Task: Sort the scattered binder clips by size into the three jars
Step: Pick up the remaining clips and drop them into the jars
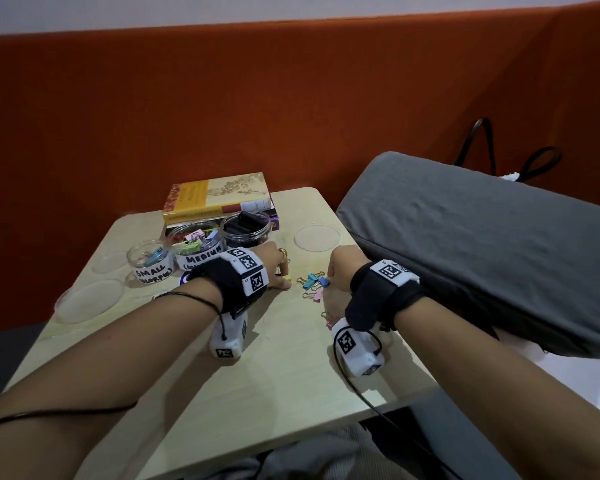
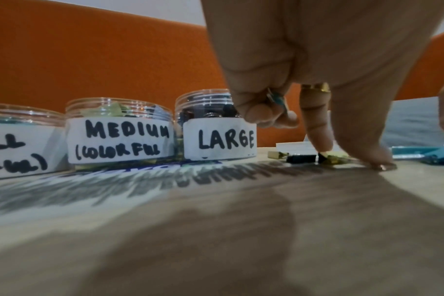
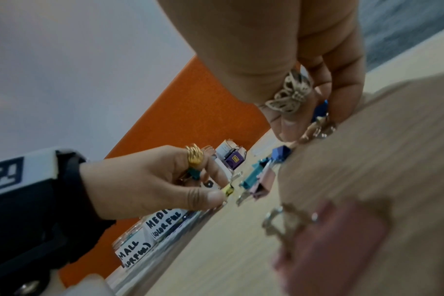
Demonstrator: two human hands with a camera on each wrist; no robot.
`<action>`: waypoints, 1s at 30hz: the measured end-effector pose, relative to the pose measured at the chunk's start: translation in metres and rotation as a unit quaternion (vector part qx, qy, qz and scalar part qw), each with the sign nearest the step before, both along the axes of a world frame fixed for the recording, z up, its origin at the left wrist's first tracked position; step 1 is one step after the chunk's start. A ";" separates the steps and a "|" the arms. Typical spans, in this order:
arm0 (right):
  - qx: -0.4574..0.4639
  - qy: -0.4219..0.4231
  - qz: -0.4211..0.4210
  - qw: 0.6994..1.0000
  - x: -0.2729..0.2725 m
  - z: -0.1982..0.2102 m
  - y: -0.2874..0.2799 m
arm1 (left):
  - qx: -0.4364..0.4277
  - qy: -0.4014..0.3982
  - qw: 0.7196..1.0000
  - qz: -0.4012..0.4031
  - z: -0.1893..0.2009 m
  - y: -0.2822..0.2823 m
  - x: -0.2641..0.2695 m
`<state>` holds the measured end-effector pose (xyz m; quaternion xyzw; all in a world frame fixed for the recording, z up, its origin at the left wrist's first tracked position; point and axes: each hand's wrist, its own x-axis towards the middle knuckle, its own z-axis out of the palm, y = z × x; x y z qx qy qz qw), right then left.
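Observation:
Three clear jars stand at the table's back left: small (image 1: 149,261), medium (image 1: 196,244) and large (image 2: 219,138). My left hand (image 1: 284,275) keeps a teal clip (image 2: 276,100) tucked in its curled fingers, while its thumb and forefinger pinch a yellow clip (image 3: 228,191) lying on the table. A black clip (image 2: 301,158) lies just beside it. My right hand (image 3: 314,124) pinches a blue clip (image 3: 321,112) at the table surface. Between the hands lie several loose clips (image 1: 312,284) in blue, teal and pink. A pink clip (image 3: 337,240) lies blurred under my right wrist.
Clear jar lids lie on the wooden table (image 1: 291,375): one at the back right (image 1: 317,238), two at the left (image 1: 90,299). A stack of books (image 1: 219,199) sits behind the jars. A grey cushion (image 1: 482,244) borders the table's right side.

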<state>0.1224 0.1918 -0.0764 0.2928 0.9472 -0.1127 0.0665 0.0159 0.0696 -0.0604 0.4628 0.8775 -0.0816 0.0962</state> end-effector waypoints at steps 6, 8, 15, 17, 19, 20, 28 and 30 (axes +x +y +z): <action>-0.039 0.038 0.022 0.998 0.008 0.010 0.000 | -0.037 -0.024 0.999 0.001 -0.003 0.005 0.003; -0.043 0.060 0.031 0.997 0.012 0.016 -0.001 | -0.035 -0.037 0.999 0.007 -0.004 0.005 0.002; -0.058 0.139 0.081 0.985 -0.001 0.042 -0.014 | 0.045 -0.039 0.998 -0.004 0.009 -0.016 -0.006; -0.074 0.158 0.104 0.979 -0.011 0.050 -0.022 | 0.078 -0.045 0.996 0.025 0.019 -0.033 -0.015; -0.085 0.173 0.129 0.973 -0.021 0.059 -0.034 | 0.120 -0.044 0.989 0.076 0.030 -0.055 -0.028; -0.084 0.179 0.142 0.970 -0.028 0.062 -0.042 | 0.147 -0.038 0.983 0.107 0.036 -0.067 -0.035; -0.124 0.239 0.213 0.939 -0.120 0.078 -0.119 | 0.217 -0.006 0.906 0.362 0.049 -0.148 -0.114; -0.142 0.240 0.210 0.937 -0.145 0.079 -0.136 | 0.197 -0.029 0.896 0.396 0.027 -0.151 -0.153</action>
